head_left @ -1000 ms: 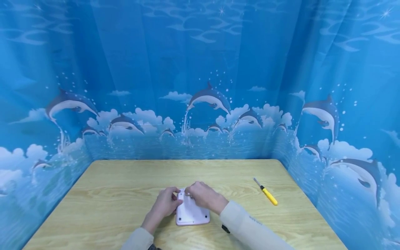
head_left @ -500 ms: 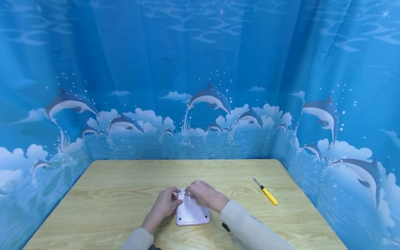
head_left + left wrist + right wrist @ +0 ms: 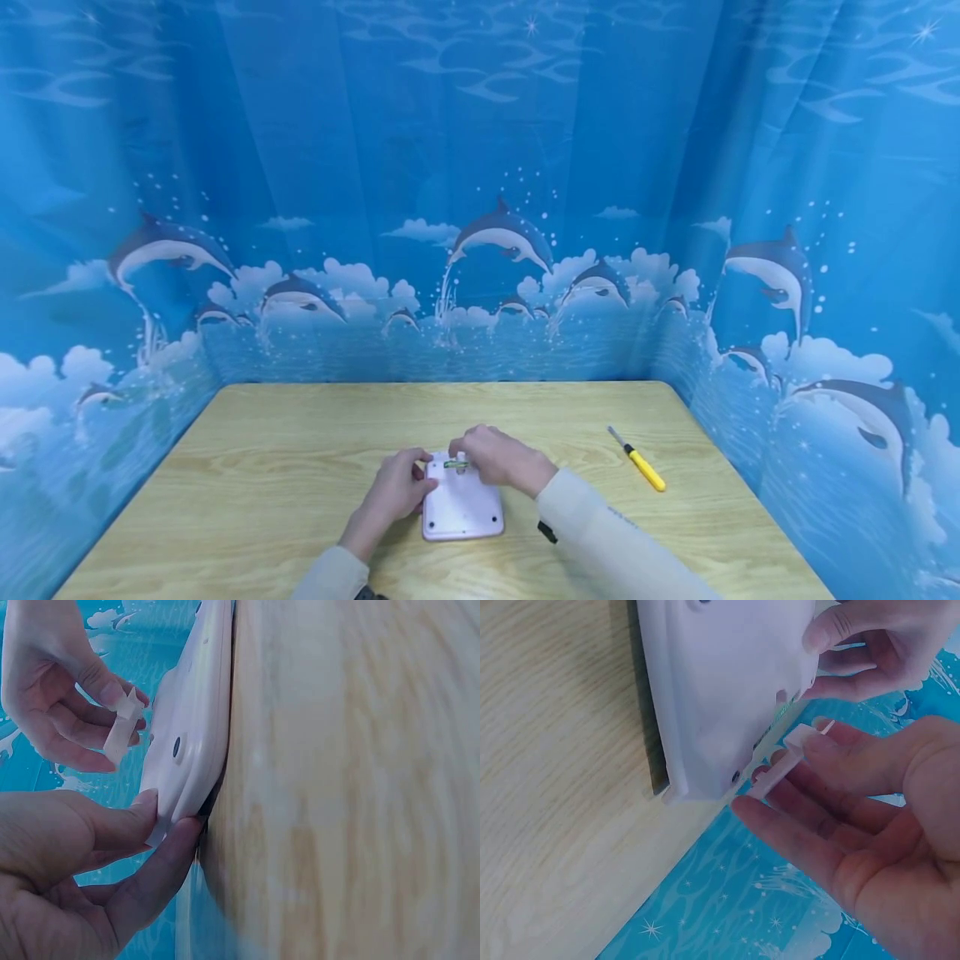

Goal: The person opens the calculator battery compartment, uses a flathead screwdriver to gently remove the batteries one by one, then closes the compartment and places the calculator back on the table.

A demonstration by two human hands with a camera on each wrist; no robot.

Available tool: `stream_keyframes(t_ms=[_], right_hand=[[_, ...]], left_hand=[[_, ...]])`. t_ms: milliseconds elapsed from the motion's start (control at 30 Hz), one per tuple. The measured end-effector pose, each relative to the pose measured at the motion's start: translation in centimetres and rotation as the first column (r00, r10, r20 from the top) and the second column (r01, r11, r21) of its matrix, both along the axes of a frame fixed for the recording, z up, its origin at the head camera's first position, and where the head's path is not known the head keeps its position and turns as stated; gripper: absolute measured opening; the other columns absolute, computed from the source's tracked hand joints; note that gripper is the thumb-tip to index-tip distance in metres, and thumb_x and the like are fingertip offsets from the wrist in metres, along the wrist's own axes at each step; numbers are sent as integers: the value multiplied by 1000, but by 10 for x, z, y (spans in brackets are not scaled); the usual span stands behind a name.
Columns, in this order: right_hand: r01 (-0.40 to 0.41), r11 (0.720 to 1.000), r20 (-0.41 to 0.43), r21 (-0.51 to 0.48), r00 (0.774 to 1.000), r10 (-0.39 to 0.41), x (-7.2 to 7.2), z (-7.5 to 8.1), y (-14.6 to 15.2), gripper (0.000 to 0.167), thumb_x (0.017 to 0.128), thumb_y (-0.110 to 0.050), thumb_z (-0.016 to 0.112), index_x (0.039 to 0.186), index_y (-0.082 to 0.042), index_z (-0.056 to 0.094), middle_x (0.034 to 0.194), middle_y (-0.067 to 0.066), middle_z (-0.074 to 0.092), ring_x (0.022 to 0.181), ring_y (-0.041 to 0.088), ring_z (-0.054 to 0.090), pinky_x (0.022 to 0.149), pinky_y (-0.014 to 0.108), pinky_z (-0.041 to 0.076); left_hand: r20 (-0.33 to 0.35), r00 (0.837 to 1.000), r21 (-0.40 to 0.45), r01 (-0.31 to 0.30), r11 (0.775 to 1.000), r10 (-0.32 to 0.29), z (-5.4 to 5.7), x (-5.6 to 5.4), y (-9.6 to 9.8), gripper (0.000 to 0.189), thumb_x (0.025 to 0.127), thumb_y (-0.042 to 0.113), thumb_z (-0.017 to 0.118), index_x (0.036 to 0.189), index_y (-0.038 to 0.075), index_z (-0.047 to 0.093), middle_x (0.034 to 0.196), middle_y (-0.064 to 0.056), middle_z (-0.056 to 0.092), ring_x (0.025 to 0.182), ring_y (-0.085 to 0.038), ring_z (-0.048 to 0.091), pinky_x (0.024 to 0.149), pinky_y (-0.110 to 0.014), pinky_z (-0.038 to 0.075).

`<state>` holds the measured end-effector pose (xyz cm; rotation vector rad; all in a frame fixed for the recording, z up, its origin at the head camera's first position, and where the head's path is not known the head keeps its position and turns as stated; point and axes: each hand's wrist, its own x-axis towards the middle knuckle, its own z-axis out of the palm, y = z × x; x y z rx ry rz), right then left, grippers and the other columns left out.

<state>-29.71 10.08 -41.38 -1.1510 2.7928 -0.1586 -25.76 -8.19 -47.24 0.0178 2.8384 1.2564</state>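
A pale pinkish-white calculator-like device [image 3: 461, 507] lies on the wooden table with its dark-footed underside up. My left hand [image 3: 396, 485] pinches its far left corner between thumb and fingers, plainly seen as thumb [image 3: 139, 817] above and finger below in the left wrist view. In my right hand [image 3: 498, 458], held just over the device's far edge, thumb and fingers pinch a small white battery cover [image 3: 801, 740]. Under that hand, a green battery [image 3: 453, 464] shows in the uncovered slot of the device; the right fingers partly hide the slot.
A screwdriver [image 3: 643, 468] with a yellow handle lies to the right on the table [image 3: 300, 433]. Blue dolphin-printed curtains [image 3: 480, 208] stand around the table's back and sides.
My right hand has lifted the battery cover away from the device and shifted slightly up and right, exposing the green battery. My left hand keeps its hold on the corner.
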Motion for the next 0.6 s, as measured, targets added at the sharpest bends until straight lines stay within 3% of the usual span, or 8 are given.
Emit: stream_keyframes(t_ms=[467, 600], right_hand=[[-52, 999, -1, 6, 999, 52, -3, 3, 7, 42, 84, 13, 71, 117, -12, 76, 116, 8, 75, 104, 17, 72, 89, 21, 61], [-68, 998, 0, 2, 998, 68, -2, 2, 7, 30, 88, 5, 73, 113, -12, 77, 111, 6, 76, 100, 14, 72, 86, 18, 60]], left_hand=[[17, 1000, 2, -2, 1000, 2, -1, -1, -1, 40, 91, 5, 75, 129, 1, 64, 86, -6, 64, 65, -14, 60, 51, -22, 55], [21, 1000, 10, -4, 1000, 4, -1, -1, -1, 40, 90, 5, 75, 128, 1, 64, 85, -7, 64, 64, -14, 61, 51, -21, 54]])
